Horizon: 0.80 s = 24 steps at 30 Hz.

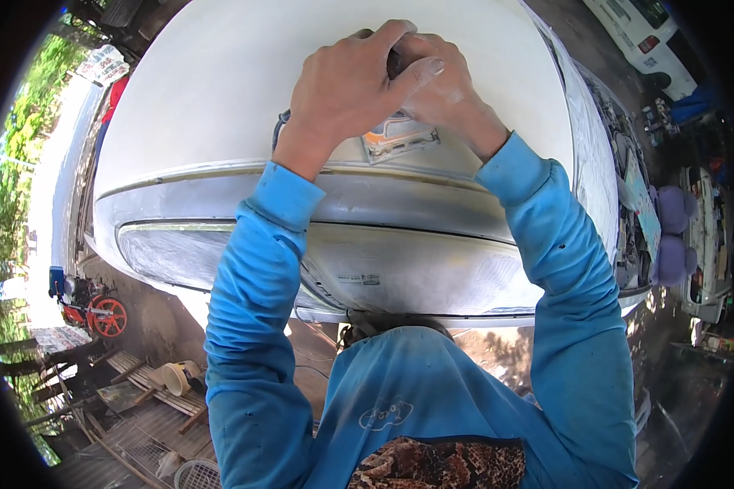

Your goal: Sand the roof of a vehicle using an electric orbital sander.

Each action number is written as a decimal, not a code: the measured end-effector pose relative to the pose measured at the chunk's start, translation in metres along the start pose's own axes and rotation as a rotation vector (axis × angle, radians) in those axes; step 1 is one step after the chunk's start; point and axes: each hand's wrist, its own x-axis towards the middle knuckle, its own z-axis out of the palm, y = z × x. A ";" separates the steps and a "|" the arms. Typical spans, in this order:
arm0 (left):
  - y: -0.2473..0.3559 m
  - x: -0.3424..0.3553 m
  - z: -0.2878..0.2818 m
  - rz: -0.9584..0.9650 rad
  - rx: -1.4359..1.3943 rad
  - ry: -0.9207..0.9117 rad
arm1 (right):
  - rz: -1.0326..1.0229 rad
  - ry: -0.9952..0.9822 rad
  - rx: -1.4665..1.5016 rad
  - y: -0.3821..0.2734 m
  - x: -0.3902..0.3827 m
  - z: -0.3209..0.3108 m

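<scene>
Both your left hand and your right hand are closed over a sheet sander on the white car roof, just inboard of the grey edge band and almost straight ahead of you. Your left fingers bend over the top of the tool, with the whitish, dusty left thumb lying across the right hand; your right fingers look curled around the far side, though their tips are hidden, so how tightly either set squeezes cannot be told. Below the hands you can see the sander's orange-and-silver front and the metal along its base, which appears to rest on the roof. Judging by that two-handed hold and the chalky surface, the step in hand is a sanding pass near the roof's side; whether the motor is running cannot be told. What the next move calls for, I'd say, is a flat base and even pressure from both palms, with extra care where the panel curves toward the edge band, since tipping there could gouge it. Mind the dark cord beside your left wrist too: it could snag or drag if you swing left.
</scene>
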 end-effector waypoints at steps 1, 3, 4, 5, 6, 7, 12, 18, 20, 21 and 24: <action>0.008 0.004 0.006 0.017 0.000 -0.008 | -0.004 0.020 0.004 0.007 -0.007 -0.006; 0.024 0.010 0.018 0.056 -0.014 -0.025 | 0.067 0.009 0.023 0.020 -0.021 -0.018; 0.031 0.013 0.023 0.077 -0.019 -0.032 | 0.067 0.025 0.025 0.026 -0.029 -0.023; 0.038 0.015 0.028 0.093 -0.025 -0.040 | 0.081 0.031 0.008 0.032 -0.036 -0.029; 0.046 0.018 0.033 0.106 -0.039 -0.057 | 0.093 0.044 -0.007 0.038 -0.042 -0.035; 0.053 0.020 0.039 0.118 -0.053 -0.074 | 0.107 0.047 -0.012 0.044 -0.050 -0.040; 0.093 0.034 0.069 0.215 -0.096 -0.108 | 0.119 0.189 0.024 0.079 -0.090 -0.064; 0.145 0.052 0.110 0.349 -0.087 -0.175 | 0.184 0.326 0.059 0.125 -0.142 -0.089; 0.159 0.057 0.122 0.392 -0.091 -0.191 | 0.246 0.314 0.020 0.138 -0.157 -0.098; 0.165 0.059 0.128 0.425 -0.100 -0.195 | 0.228 0.324 0.032 0.143 -0.163 -0.101; 0.174 0.060 0.137 0.476 -0.122 -0.194 | 0.298 0.360 0.053 0.148 -0.176 -0.104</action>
